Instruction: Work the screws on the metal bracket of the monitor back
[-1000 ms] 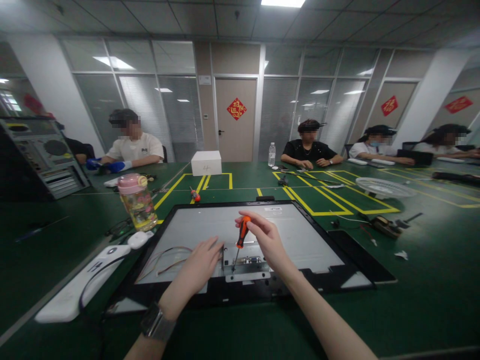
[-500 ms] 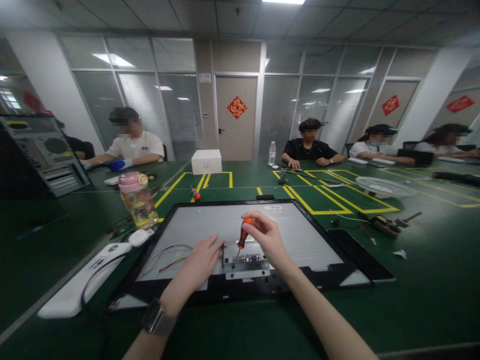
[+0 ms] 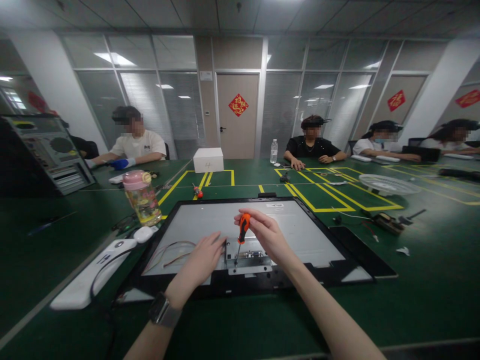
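A monitor panel (image 3: 300,230) lies face down on the green table, its grey metal back up inside a black frame. My right hand (image 3: 264,234) is closed round an orange-handled screwdriver (image 3: 243,228), held upright with its tip on the small metal circuit cover (image 3: 249,261) near the panel's front edge. My left hand (image 3: 200,260) rests flat on the panel just left of that cover, fingers stretched toward it. A watch sits on my left wrist. Thin coloured wires (image 3: 170,252) curl over the panel to the left of my hand.
A pink-lidded bottle (image 3: 141,197) and a white power strip (image 3: 92,274) lie left of the panel. A computer case (image 3: 45,152) stands far left. A white box (image 3: 208,159), a small red screwdriver (image 3: 197,191) and a fan grille (image 3: 388,184) are farther back. Several people sit across the table.
The view has shifted slightly. My right hand still grips the screwdriver over the cover, turned a little; my left hand stays on the panel.
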Available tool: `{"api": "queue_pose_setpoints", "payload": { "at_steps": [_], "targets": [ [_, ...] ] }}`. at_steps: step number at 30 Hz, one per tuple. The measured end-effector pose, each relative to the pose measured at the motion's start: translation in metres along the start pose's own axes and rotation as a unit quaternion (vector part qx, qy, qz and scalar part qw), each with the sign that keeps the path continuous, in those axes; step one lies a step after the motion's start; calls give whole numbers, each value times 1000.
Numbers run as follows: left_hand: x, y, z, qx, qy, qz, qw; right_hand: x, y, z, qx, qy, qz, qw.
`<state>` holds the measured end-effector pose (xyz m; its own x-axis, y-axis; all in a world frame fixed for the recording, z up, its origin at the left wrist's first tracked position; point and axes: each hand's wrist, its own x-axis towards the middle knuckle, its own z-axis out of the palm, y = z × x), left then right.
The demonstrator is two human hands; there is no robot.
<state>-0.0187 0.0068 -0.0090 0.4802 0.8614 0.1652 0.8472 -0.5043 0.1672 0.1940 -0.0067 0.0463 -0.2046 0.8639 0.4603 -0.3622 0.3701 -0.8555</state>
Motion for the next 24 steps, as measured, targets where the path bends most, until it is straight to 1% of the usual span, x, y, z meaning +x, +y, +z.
{"api": "queue_pose_setpoints", "payload": {
  "at_steps": [2,5,7,11,16,20,24],
  "targets": [
    [0,-1,1,6,1,0,1000,0,-1,-1,-39,15,-16,999],
    [0,-2,2,5,11,3,1000,0,-2,-1,-110,53,-62,991],
    [0,-3,3,5,14,4,1000,-1,-3,-1,-129,56,-77,987],
    [1,-2,3,7,5,2,1000,-1,0,0,-105,30,-61,992],
    [1,0,1,19,-4,-4,1000,1,5,0,-112,67,-83,988],
    [1,2,0,15,0,-9,1000,2,4,-2,-95,83,-62,990],
    [-1,2,0,1,14,-2,1000,1,3,-2,-35,43,-24,998]
  ]
}}
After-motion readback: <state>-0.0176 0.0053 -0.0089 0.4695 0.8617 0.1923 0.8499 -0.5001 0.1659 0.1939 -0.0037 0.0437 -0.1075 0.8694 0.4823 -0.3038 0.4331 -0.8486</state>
